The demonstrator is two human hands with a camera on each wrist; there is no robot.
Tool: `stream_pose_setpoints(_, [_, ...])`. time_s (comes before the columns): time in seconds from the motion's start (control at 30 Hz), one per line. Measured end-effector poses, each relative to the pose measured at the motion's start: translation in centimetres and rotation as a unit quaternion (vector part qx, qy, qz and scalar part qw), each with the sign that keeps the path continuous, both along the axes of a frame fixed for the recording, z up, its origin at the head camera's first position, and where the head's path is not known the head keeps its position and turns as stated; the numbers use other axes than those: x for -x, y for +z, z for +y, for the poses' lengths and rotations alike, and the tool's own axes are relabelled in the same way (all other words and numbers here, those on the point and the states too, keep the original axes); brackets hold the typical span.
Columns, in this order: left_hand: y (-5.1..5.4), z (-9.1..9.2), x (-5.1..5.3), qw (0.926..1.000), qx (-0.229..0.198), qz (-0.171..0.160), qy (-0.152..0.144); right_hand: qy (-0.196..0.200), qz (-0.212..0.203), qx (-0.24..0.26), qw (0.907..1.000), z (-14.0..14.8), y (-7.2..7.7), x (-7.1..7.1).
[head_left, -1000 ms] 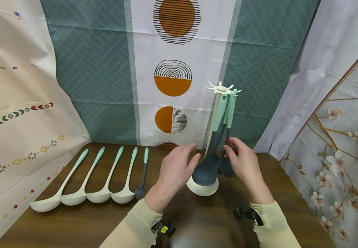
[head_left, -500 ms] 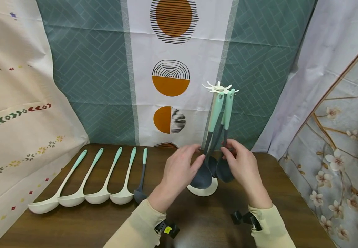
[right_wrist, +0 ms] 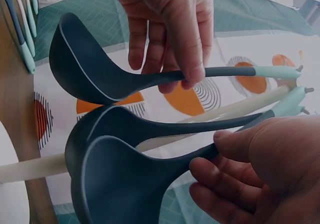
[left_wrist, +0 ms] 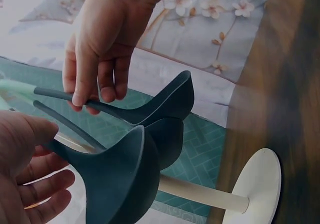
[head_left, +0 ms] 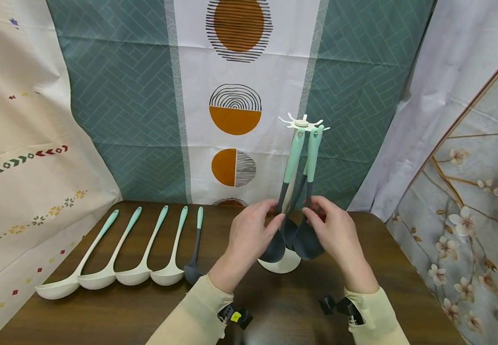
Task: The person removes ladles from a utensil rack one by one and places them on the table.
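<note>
On the white stand [head_left: 280, 262] hang three dark ladles with mint handles. My left hand [head_left: 250, 235] pinches the dark shaft of the left ladle [head_left: 273, 248] between thumb and fingers. The right ladle [head_left: 308, 242] has its shaft pinched by my right hand [head_left: 337, 235]. Between them, a third ladle [head_left: 290, 231] hangs farther back, touched by neither hand as far as I can see. In the left wrist view, my right hand [left_wrist: 102, 48] holds its shaft above the bowl. The right wrist view shows the left ladle's bowl [right_wrist: 120, 179] beside the middle one.
Four white ladles with mint handles, among them the leftmost [head_left: 59, 288], lie in a row on the brown table [head_left: 274, 306]. A dark ladle [head_left: 193, 273] lies at the row's right end. Patterned cloth [head_left: 136, 120] hangs behind the table and on both sides.
The hanging ladles have turned around the stand, their bowls shifting left. My left hand has moved onto the left ladle's shaft; my right hand has kept its grip and moved slightly left.
</note>
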State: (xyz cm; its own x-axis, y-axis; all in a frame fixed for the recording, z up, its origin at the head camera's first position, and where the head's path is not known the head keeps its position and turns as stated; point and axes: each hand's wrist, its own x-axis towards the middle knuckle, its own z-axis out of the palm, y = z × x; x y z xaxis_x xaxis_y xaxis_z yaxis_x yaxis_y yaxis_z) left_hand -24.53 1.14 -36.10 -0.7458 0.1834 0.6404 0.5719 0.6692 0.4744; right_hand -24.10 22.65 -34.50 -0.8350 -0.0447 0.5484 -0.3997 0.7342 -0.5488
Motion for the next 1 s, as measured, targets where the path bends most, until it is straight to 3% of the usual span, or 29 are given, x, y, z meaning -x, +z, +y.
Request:
stream_pose_setpoints(0.7, [-0.5, -1.4, 0.2, 0.9992, -0.023, 0.023, 0.024, 0.011, -0.02, -0.019, 0.9996, -1.1, 0.7, -0.9])
stream_pose_setpoints(1.0, [-0.4, -2.0, 0.4, 0.999, -0.014, 0.03, 0.029, 0.015, -0.03, -0.015, 0.9993, -1.3, 0.8, -1.1])
